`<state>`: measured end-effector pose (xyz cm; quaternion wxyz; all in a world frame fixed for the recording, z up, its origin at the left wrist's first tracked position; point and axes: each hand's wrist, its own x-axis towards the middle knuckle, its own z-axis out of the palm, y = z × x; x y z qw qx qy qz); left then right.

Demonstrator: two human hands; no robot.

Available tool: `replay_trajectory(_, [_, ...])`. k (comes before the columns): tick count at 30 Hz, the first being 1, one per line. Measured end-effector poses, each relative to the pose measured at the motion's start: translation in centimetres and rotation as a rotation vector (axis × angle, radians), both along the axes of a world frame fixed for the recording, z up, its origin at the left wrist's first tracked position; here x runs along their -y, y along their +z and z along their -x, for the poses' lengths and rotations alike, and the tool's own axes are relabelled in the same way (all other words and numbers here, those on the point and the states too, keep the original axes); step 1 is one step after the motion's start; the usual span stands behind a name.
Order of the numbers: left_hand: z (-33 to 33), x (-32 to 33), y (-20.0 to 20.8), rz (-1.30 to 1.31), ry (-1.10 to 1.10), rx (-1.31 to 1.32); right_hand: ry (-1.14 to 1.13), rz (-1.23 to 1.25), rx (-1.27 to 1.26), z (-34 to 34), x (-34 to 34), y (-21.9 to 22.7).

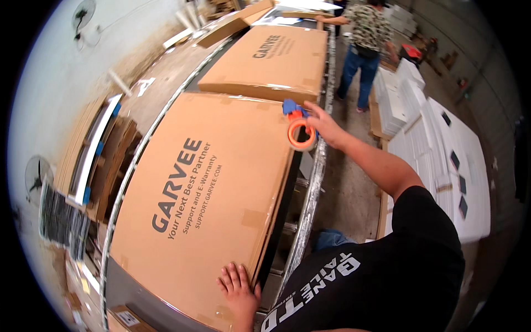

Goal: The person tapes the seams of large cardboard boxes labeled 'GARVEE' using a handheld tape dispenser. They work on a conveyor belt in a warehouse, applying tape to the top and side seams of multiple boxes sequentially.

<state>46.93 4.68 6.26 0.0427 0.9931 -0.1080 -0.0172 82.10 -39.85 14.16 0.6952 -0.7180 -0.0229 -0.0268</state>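
Note:
A large flat brown cardboard box (pixel 221 199) with dark printing lies in front of me on a conveyor. My left hand (pixel 239 290) rests on its near right corner, palm down with the fingers spread. At the far right corner of the same box, my right hand (pixel 326 126) grips a blue and orange tape dispenser (pixel 301 134). A roll of tape sits on the dispenser's orange hub, and its blue head is close to the box's edge. Part of the handle is hidden by the hand. Strips of clear tape show along the box's edges.
A second brown box (pixel 271 58) lies just beyond on the conveyor, whose metal side rail (pixel 310 205) runs along my right. A person (pixel 365 44) in a patterned shirt stands at the far right. White foam slabs (pixel 442 160) stand at right; wooden boards (pixel 110 160) are stacked left.

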Motion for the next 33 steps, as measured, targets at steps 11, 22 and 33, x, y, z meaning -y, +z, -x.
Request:
replay_trajectory(11, [-18.4,-7.0,2.4,0.56,0.178,-0.075,0.259,-0.026,-0.085,-28.3,-5.5,-5.8])
replay_trajectory(22, [-55.2,-22.1,-1.4,0.109,0.896,-0.003,0.424,-0.622,-0.391,-29.4,-1.9,-10.4])
replay_trajectory(33, [-51.3,-22.7,-3.6,0.01,0.887,0.051,0.315,-0.752,-0.427,-22.5,0.9,-9.6])
